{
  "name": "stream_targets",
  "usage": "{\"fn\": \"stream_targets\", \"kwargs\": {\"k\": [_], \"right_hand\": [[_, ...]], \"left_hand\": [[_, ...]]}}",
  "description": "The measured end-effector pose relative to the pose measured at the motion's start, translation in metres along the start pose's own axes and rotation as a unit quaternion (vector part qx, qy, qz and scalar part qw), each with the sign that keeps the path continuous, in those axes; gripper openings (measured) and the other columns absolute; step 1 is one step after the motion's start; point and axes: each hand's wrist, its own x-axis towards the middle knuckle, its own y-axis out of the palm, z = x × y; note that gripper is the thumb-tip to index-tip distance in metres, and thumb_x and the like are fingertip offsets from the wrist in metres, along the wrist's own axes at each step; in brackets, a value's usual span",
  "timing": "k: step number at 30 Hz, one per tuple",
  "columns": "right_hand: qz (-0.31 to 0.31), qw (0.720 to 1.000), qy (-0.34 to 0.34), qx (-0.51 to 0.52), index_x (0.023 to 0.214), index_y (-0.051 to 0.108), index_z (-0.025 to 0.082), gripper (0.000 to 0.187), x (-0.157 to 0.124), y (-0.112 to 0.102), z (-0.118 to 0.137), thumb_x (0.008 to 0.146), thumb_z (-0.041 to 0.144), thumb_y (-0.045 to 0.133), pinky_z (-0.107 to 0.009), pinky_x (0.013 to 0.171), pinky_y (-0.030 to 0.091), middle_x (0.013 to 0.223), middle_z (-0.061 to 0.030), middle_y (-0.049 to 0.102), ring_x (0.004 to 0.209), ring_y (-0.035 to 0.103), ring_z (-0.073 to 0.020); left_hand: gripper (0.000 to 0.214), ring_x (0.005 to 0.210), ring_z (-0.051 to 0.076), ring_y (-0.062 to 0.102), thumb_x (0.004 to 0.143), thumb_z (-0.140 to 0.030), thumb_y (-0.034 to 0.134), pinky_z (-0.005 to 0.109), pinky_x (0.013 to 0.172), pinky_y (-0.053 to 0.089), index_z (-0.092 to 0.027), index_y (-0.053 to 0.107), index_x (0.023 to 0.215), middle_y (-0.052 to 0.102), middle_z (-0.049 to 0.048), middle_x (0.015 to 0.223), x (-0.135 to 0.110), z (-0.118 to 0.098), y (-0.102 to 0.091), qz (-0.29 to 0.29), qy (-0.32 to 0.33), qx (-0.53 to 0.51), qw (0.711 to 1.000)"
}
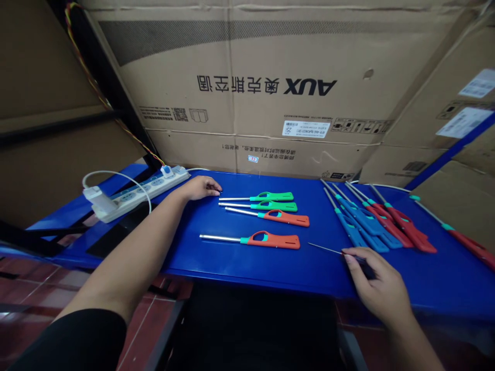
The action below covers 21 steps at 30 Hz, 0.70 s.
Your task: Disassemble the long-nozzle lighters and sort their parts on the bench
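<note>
My right hand [377, 281] is closed around the dark handle of a thin screwdriver [325, 248], whose shaft points left above the blue table. My left hand [201, 187] is at the back left with its fingertips drawn together; a tiny dark thing shows at them, too small to name. Just right of those fingertips lie the metal tips of two green gas lighters, one behind [275, 196] and one in front [276, 206]. An orange gas lighter [286, 217] lies close before them. Nearer to me is a second orange gas lighter [274, 240], apart from the others.
Blue lighters [353, 221] and red lighters [406, 226] lie in a group at the right, with another red one [472, 247] by the right edge. A white power strip [143, 193] with plugs stands at the left. Cardboard [251, 108] walls the back of the blue table [240, 268].
</note>
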Motion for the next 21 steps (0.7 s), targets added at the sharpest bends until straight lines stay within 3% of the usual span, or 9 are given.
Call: {"fn": "stream_targets", "kwargs": {"k": [15,21], "right_hand": [[0.01,1.0,0.013,-0.01,0.093,0.069,0.025,0.015,0.0,0.001,-0.002,0.093,0.035,0.058,-0.029,0.075,0.056,0.091,-0.0026,0.074,0.083,0.071,-0.0193],[0.018,0.994,0.036,-0.104,0.097,0.069,0.025,0.024,-0.006,0.004,-0.008,0.092,0.044,0.056,-0.038,0.077,0.054,0.093,-0.0033,0.075,0.086,0.07,-0.0242]], "left_hand": [[0.022,0.076,0.016,0.065,0.073,-0.037,0.065,0.024,0.073,0.045,-0.022,0.077,0.084,0.076,0.0015,0.085,0.01,-0.012,0.005,-0.019,-0.002,0.051,0.999],[0.022,0.074,0.016,0.065,0.073,-0.035,0.066,0.024,0.072,0.044,-0.02,0.077,0.084,0.076,0.0033,0.083,0.013,-0.006,0.003,-0.034,-0.018,0.053,0.998]]}}
